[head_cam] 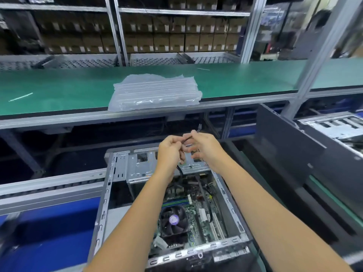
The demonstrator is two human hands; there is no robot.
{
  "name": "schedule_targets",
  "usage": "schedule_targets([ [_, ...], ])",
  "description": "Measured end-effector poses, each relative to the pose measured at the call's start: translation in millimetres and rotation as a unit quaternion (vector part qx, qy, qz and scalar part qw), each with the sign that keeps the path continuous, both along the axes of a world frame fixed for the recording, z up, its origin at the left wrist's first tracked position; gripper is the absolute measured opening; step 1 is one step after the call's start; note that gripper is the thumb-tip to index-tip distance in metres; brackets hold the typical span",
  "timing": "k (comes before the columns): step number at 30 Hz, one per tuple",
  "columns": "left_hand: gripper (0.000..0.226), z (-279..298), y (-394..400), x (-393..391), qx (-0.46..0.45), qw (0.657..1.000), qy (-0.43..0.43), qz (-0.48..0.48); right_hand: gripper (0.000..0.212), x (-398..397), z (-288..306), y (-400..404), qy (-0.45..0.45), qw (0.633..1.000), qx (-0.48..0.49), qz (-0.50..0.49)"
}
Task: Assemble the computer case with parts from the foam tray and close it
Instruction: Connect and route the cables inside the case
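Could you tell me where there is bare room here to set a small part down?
The green shelf is bare left and right of the plastic bags. The open computer case is crowded, and both hands, left and right, hold a cable above it.

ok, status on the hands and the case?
Both hands pinch a thin black cable above the case: left hand, right hand. Case open, fan visible. Nothing blocking.
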State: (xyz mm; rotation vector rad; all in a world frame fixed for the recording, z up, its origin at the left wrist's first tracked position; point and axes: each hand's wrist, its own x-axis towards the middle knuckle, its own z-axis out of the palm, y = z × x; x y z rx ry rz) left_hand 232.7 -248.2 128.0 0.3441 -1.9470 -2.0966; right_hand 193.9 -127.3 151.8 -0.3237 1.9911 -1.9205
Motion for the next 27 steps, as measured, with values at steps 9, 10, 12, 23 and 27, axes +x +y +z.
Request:
schedule_targets([
  [9, 0.018, -31, 48, 11, -0.068, 0.990, -0.061, -0.107, 0.022, 0, -46, 31, -0.003, 0.994, -0.081, -0.077],
  [10, 0.019, -33, 49, 12, -0.080, 0.988, -0.074, -0.109, 0.021, 1, -52, 33, -0.029, 0.994, -0.090, -0.058],
  [12, 0.026, -39, 49, 14, -0.109, 0.988, -0.072, -0.078, 0.024, 5, -63, 40, -0.084, 0.991, -0.109, -0.005],
  [23, 0.012, -45, 62, 12, -0.150, 0.988, 0.036, -0.009, 0.029, 5, -77, 54, -0.002, 0.996, 0.041, 0.078],
  [27, 0.023, -43, 62, 11, -0.149, 0.986, 0.063, -0.027, 0.038, 6, -82, 56, 0.034, 0.993, 0.057, 0.102],
])
